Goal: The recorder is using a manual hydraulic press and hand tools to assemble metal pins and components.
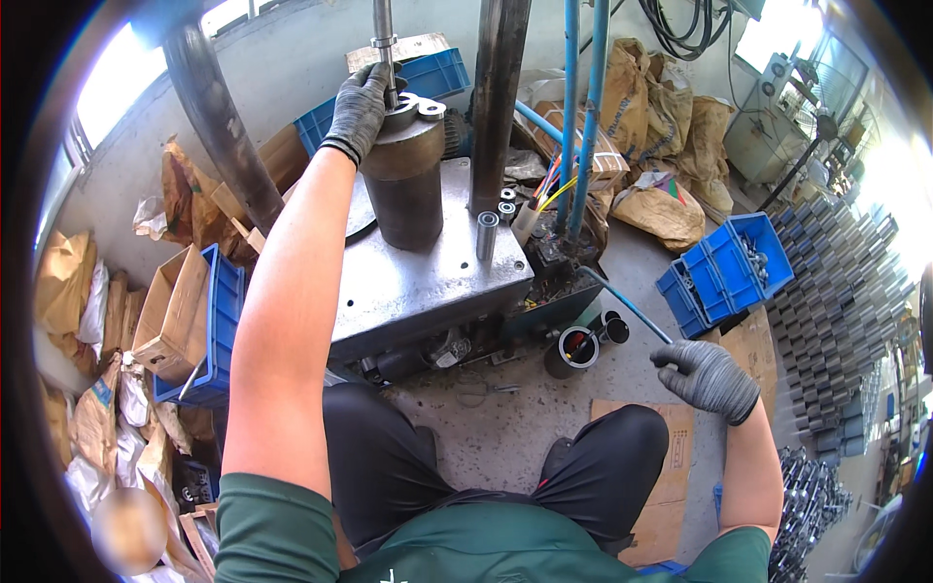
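Note:
My left hand point(358, 115), in a grey knit glove, is closed about a slim upright metal rod point(384, 29); the rod partly hides its fingertips. Beneath it a thick dark steel cylinder point(408, 199) stands on the press's metal bed point(428, 282). Small metal rings point(431, 109) lie on the cylinder's top rim. Out to the right, my right hand point(714, 379), gloved alike, has its fingers curled round the end of a blue lever point(627, 303). A short steel tube point(487, 236) stands upright on the bed's right side, with small bearing-like rings point(506, 209) behind.
Dark press columns point(498, 107) and blue pipes point(583, 126) rise from the machine. Blue bins point(734, 267) of metal parts stand right, beside stacked grey tubes point(836, 301). Black cups point(571, 352) sit on the floor. Cartons point(173, 316) and paper sacks line the left.

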A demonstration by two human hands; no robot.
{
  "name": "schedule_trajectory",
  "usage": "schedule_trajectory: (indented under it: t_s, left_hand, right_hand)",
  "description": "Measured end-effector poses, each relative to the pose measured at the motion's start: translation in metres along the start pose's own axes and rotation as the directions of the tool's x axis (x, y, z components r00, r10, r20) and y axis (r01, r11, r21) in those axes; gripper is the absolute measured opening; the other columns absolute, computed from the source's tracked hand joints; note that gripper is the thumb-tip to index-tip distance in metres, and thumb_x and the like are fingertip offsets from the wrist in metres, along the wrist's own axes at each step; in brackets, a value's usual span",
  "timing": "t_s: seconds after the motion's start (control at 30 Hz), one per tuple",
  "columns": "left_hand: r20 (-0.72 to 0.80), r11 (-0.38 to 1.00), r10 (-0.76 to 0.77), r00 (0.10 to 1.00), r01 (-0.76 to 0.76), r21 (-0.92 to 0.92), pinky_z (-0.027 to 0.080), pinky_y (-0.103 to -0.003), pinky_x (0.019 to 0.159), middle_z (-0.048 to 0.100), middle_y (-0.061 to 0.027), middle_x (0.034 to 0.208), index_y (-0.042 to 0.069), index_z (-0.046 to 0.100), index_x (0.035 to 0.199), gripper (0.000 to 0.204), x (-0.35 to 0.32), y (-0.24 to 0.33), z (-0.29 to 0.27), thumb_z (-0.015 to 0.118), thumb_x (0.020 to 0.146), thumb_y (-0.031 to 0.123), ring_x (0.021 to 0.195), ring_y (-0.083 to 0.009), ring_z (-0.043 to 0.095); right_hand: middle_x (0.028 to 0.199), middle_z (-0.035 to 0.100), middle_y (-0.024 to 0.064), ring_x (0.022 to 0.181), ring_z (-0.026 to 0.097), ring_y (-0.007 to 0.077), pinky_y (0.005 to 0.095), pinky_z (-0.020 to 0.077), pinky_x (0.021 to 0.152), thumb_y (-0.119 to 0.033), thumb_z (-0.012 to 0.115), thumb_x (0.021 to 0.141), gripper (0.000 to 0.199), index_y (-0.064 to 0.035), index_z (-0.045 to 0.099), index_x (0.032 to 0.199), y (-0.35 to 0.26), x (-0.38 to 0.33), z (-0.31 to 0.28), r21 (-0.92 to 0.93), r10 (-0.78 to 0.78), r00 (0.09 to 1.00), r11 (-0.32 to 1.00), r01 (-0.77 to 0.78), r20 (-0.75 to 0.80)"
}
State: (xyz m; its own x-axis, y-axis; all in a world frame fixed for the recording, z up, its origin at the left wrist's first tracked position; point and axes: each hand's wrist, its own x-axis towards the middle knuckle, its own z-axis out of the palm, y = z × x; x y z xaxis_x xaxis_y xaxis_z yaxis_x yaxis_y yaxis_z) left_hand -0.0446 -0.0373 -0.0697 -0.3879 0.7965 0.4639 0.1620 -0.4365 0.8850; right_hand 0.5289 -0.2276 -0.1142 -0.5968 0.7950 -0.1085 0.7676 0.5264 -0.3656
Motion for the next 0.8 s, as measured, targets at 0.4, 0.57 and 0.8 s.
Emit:
schedule_trajectory:
  t_s: [0.4, 0.57, 0.8]
  left_hand:
    - [-0.053, 0.992, -0.021, 0.998, 0.014, -0.127, 0.054, -0.027, 0.077, 0.077, -0.0083, 0.095, 0.005, 0.074, 0.114, 0.035, -0.005, 0.006, 0.004, 0.061, 0.106, 0.036, 0.081, -0.0132, 0.068]
    - [-0.064, 0.996, -0.030, 0.998, 0.025, -0.087, 0.054, -0.027, 0.077, 0.076, -0.0082, 0.094, 0.004, 0.074, 0.113, 0.035, -0.007, 0.008, 0.003, 0.061, 0.106, 0.036, 0.080, -0.0134, 0.067]
    - [-0.044, 0.999, -0.010, 0.999, 0.009, -0.036, 0.054, -0.027, 0.076, 0.074, -0.0061, 0.090, 0.003, 0.074, 0.111, 0.038, -0.003, 0.003, 0.001, 0.061, 0.106, 0.039, 0.079, -0.0125, 0.067]
  right_hand:
    - [0.098, 0.075, 0.0160, 0.090, 0.071, 0.0373, 0.0462, 0.0570, 0.083, -0.036, 0.067, 0.092, 0.032, -0.0087, 0.079, 0.104, 0.004, -0.002, 0.002, -0.142, -0.050, 0.985, 0.987, 0.074, 0.165]
    - [0.098, 0.074, 0.0162, 0.089, 0.071, 0.0378, 0.0456, 0.0568, 0.083, -0.048, 0.068, 0.094, 0.044, -0.0098, 0.077, 0.113, -0.005, 0.003, -0.003, -0.107, -0.008, 0.977, 0.994, 0.032, 0.215]
    - [0.108, 0.072, 0.0180, 0.100, 0.070, 0.0384, 0.0444, 0.0563, 0.090, -0.052, 0.067, 0.094, 0.056, -0.0086, 0.070, 0.129, -0.025, 0.013, -0.027, -0.022, 0.081, 0.993, 0.997, -0.079, 0.080]
